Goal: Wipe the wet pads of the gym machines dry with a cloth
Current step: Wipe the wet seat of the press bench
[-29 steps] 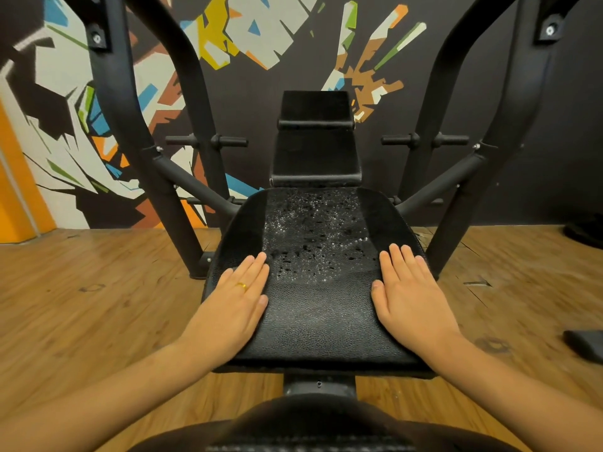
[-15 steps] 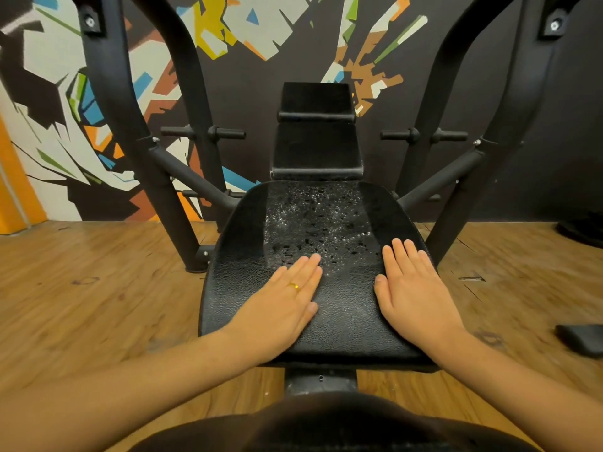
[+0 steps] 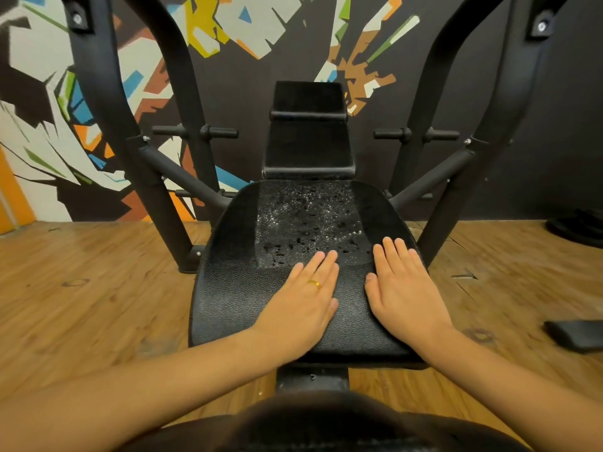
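Fingers straight and together on both hands, gripping nothing | left hand flat mid seat pad, gold ring on | right hand flat just beside it, nearer the pad's right edge | water drops sit just past the fingertips | back pad upright behind, wood floor around

The left hand and right hand lie side by side on the near half of the seat pad, not touching each other. Water drops sit just beyond the fingers. Behind the seat pad rises the back pad, between the left frame post and the right frame post. A loose pad lies on the floor to the right.
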Demonstrator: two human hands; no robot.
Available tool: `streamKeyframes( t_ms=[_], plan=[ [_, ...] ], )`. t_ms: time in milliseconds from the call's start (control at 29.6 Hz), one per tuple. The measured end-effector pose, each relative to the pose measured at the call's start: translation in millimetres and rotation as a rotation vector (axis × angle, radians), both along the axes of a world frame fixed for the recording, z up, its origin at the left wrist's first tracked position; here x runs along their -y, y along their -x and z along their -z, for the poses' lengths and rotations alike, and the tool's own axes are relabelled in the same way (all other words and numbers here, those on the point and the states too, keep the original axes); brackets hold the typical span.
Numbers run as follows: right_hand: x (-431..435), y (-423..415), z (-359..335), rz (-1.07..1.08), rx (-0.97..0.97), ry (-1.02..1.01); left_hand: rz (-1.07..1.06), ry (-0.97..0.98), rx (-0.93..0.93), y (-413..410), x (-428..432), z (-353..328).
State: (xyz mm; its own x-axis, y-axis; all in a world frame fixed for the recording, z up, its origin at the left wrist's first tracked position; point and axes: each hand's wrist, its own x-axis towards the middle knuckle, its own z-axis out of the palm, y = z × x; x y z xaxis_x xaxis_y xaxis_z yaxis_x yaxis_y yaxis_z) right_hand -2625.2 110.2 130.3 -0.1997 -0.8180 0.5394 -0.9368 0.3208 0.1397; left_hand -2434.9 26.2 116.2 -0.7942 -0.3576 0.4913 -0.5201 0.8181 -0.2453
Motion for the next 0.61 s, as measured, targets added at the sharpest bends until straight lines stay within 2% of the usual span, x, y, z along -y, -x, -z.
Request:
streamKeyframes(
  t_ms=[338,608],
  plan=[
    [1,-2,0,-0.013,-0.002,-0.007,-0.004,0.035,0.003,-44,9,2],
    [-1,2,1,-0.003,0.003,-0.01,0.006,-0.084,0.014,1,-6,-2]
  ],
)
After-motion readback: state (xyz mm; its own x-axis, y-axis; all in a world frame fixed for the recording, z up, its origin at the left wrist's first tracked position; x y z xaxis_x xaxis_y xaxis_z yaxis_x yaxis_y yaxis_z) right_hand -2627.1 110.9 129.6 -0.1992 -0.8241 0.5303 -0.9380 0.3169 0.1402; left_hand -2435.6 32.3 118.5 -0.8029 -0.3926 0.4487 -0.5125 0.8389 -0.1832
